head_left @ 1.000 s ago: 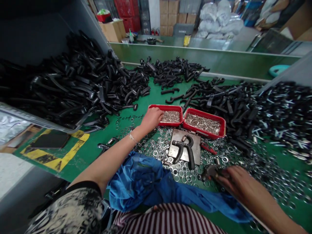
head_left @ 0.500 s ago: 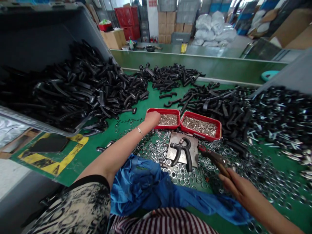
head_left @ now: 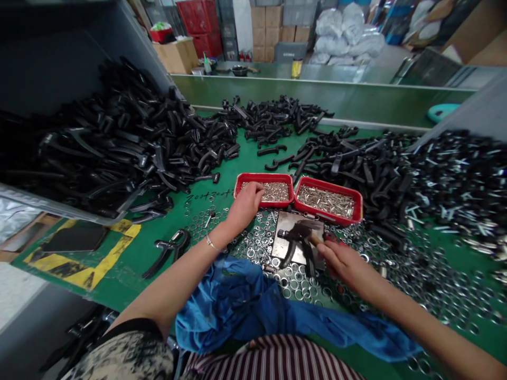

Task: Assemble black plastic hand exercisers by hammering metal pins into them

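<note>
My left hand (head_left: 244, 205) is over the near-left edge of the left red tray (head_left: 264, 204), which holds small metal pieces. Its fingers are pinched; what they hold, if anything, is too small to name. My right hand (head_left: 341, 259) grips the wooden handle of a hammer (head_left: 301, 231), whose dark head is above the metal plate (head_left: 282, 247). On that plate lies a black hand grip (head_left: 291, 250), partly covered by the hammer. The right red tray (head_left: 331, 217) holds metal pins. Another black hand grip (head_left: 168, 250) lies left of my left forearm.
Black handles (head_left: 178, 142) spill from a grey bin (head_left: 134, 42) at left. More handles (head_left: 356, 169) and dark parts with metal pins (head_left: 463, 174) lie at right. Metal rings (head_left: 293, 287) surround the plate, with a blue cloth (head_left: 225, 306) in front. A dark tablet-like slab (head_left: 75, 238) lies far left.
My right hand has brought the hammer left, over the hand grip on the plate. My left hand has drawn back slightly toward the near edge of the left tray.
</note>
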{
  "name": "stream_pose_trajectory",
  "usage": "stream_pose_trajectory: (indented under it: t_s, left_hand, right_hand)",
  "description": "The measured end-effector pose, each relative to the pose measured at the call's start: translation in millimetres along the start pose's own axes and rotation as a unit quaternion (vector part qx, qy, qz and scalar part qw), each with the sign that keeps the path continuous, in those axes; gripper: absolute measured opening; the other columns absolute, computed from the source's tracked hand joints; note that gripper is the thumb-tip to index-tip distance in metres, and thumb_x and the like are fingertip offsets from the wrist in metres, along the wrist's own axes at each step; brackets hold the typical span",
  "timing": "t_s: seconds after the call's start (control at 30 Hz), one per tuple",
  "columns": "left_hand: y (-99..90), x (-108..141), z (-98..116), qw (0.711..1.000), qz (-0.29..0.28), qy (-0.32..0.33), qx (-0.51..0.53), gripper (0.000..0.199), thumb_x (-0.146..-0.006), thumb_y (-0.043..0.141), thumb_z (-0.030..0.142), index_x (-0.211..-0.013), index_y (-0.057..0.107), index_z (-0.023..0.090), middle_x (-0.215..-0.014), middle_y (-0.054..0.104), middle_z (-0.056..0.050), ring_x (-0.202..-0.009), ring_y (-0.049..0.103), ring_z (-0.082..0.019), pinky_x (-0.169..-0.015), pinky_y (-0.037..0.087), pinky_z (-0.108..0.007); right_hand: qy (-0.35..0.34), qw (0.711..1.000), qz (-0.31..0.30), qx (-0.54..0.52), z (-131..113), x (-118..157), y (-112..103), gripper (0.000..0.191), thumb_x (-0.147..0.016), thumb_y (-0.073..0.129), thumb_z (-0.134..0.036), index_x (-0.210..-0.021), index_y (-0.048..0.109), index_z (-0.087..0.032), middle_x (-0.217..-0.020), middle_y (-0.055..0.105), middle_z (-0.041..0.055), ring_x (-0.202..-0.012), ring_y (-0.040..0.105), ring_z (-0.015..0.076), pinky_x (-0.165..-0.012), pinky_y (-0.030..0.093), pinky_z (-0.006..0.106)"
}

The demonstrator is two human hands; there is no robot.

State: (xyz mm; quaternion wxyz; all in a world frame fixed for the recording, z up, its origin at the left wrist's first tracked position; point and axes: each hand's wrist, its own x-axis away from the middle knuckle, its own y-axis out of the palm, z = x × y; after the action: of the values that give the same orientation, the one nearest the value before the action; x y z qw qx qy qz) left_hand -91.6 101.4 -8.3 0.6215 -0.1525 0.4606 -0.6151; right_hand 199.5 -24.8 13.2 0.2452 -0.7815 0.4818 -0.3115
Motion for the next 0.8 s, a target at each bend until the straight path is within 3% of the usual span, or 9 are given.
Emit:
stream_pose_trajectory:
  t_s: [0.13, 0.23, 0.33, 0.47, 0.63, 0.8]
  left_hand:
    - [-0.3, 26.0, 25.0, 0.993, -0.047, -0.029, 0.101, 0.011, -0.098, 0.050, 0.024, -0.096, 0.058, 0.017, -0.091, 0.067, -0.005, -0.082, 0.061, -0.016, -0.080, 0.049, -0.032]
    - [9.9, 31.4, 41.7, 0.987, -0.107, -0.017, 0.117, 0.012, -0.096, 0.052, 0.024, -0.094, 0.061, 0.017, -0.093, 0.069, -0.005, -0.086, 0.062, -0.017, -0.081, 0.049, -0.033]
    - [29.1, 27.1, 53.0, 0.981, -0.159, 0.012, 0.107, 0.012, -0.093, 0.055, 0.022, -0.091, 0.065, 0.017, -0.095, 0.070, -0.005, -0.089, 0.063, -0.019, -0.083, 0.049, -0.034]
    - [55.1, 17.2, 58.8, 0.977, -0.176, 0.031, 0.113, 0.013, -0.092, 0.056, 0.021, -0.089, 0.067, 0.015, -0.094, 0.071, -0.006, -0.090, 0.065, -0.020, -0.086, 0.050, -0.035]
    - [70.9, 9.8, 59.6, 0.976, -0.189, 0.021, 0.105, 0.012, -0.092, 0.057, 0.021, -0.089, 0.068, 0.015, -0.094, 0.072, -0.007, -0.090, 0.065, -0.020, -0.088, 0.049, -0.035]
    - [76.7, 8.2, 60.2, 0.975, -0.197, 0.020, 0.099, 0.012, -0.092, 0.058, 0.023, -0.089, 0.067, 0.016, -0.096, 0.072, -0.007, -0.091, 0.065, -0.020, -0.088, 0.049, -0.035]
  right_hand:
    - [0.008, 0.997, 0.067, -0.021, 6.0, 5.9, 0.6, 0.044, -0.100, 0.032, -0.057, -0.090, 0.057, -0.023, -0.069, 0.062, 0.0025, -0.065, 0.060, 0.0196, -0.063, 0.044, 0.031]
    - [0.072, 0.994, 0.024, -0.080, 15.0, 8.0, 3.4, 0.046, -0.094, 0.041, -0.064, -0.081, 0.057, -0.022, -0.059, 0.058, 0.0011, -0.055, 0.056, 0.0181, -0.054, 0.042, 0.029]
    - [0.154, 0.952, -0.024, -0.265, 21.3, 11.4, 6.2, 0.052, -0.092, 0.038, -0.070, -0.084, 0.056, -0.022, -0.048, 0.050, -0.0041, -0.035, 0.039, 0.0115, -0.035, 0.031, 0.023]
    - [0.165, 0.881, 0.047, -0.442, 22.4, 22.9, 13.5, 0.050, -0.089, 0.045, -0.072, -0.090, 0.054, -0.022, -0.050, 0.051, -0.0066, -0.029, 0.025, 0.0057, -0.027, 0.024, 0.018]
    - [0.162, 0.827, 0.125, -0.524, 28.9, 32.8, 29.4, 0.045, -0.090, 0.051, -0.066, -0.089, 0.055, -0.022, -0.051, 0.047, -0.0076, -0.032, 0.023, 0.0038, -0.028, 0.024, 0.015]
    - [0.154, 0.810, 0.140, -0.549, 36.9, 33.0, 34.0, 0.044, -0.089, 0.053, -0.065, -0.091, 0.055, -0.021, -0.054, 0.050, -0.0065, -0.033, 0.024, 0.0034, -0.028, 0.026, 0.016]
